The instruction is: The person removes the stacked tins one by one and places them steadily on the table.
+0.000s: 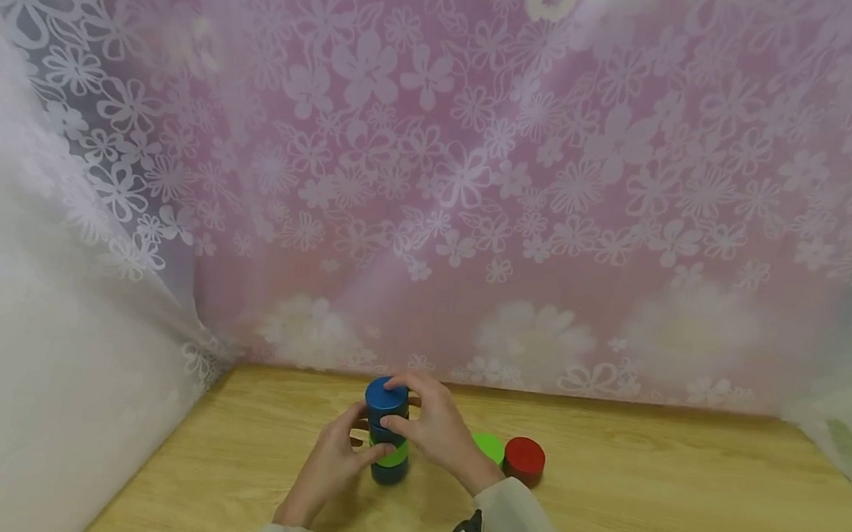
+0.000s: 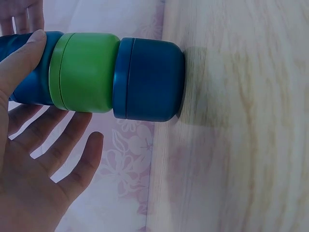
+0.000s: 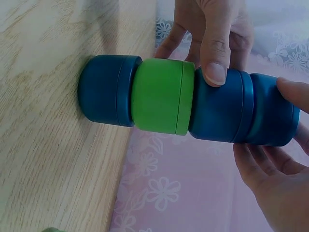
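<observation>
We take the stacked green canister as our landmark, in an upright column of four on the wooden table. Below it stands the bottom blue canister, resting on the tabletop; directly above it sits the upper-middle blue canister, and highest of all the top blue canister. We notice that their edges do not line up exactly.

The left hand comes from the left of our landmark and loosely grasps the upper-middle blue canister, its thumb on the near side just above the green and its fingers spread behind. Its little finger stands clear of the column; we cannot tell whether the other fingertips press on the green.

The right hand comes from the right, higher than our landmark, and grips the top blue canister between thumb and fingers, with the index finger arched over its top.

To the right of our landmark, we see a second green canister, partly hidden by the right hand, and a red canister just beside it. Behind our landmark hangs a pink flowered cloth.
</observation>
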`<action>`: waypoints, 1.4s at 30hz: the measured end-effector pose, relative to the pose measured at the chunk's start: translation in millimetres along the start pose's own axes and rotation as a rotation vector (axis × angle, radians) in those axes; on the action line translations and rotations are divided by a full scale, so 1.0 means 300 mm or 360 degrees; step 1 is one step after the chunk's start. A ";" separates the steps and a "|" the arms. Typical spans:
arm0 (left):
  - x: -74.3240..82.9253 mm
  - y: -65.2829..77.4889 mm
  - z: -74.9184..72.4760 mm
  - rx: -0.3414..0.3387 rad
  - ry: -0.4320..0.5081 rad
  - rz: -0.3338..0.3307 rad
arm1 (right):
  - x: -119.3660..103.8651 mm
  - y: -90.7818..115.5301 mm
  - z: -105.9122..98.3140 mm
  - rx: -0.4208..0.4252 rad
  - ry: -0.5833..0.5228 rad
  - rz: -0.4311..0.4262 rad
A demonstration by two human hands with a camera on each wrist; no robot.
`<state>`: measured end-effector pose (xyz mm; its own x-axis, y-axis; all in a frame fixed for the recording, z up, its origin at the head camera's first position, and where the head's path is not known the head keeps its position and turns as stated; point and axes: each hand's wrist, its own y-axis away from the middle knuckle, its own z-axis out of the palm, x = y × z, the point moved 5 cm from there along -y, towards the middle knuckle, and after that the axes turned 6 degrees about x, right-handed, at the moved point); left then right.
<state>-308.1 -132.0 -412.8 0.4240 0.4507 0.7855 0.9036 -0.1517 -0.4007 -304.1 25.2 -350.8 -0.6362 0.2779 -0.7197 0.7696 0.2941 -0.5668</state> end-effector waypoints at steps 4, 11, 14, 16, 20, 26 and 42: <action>0.009 -0.001 -0.002 -0.0004 0.0007 0.0009 | -0.002 -0.005 -0.008 0.0000 -0.0011 -0.0008; 0.013 0.001 -0.004 -0.0027 -0.0016 -0.0018 | 0.002 0.000 -0.032 0.0020 -0.0047 0.0013; 0.015 -0.001 -0.003 -0.0040 -0.0017 -0.0020 | 0.004 0.004 -0.045 0.0034 -0.0036 0.0009; 0.017 -0.002 -0.002 -0.0044 -0.0016 -0.0017 | 0.005 0.007 -0.055 0.0046 -0.0014 0.0009; 0.017 -0.003 0.000 -0.0041 -0.0017 -0.0030 | 0.005 0.011 -0.075 0.0065 0.0022 0.0005; 0.021 0.003 -0.003 -0.0018 -0.0044 -0.0016 | 0.004 0.018 -0.107 0.0090 0.0030 -0.0009; 0.025 0.006 -0.001 0.0010 -0.0107 -0.0014 | 0.041 0.045 -0.187 0.0132 0.0087 0.0078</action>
<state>-303.4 -129.0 -407.4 0.4106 0.5104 0.7556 0.9068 -0.1418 -0.3970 -304.8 84.0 -344.8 -0.5978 0.3404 -0.7258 0.8004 0.2030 -0.5640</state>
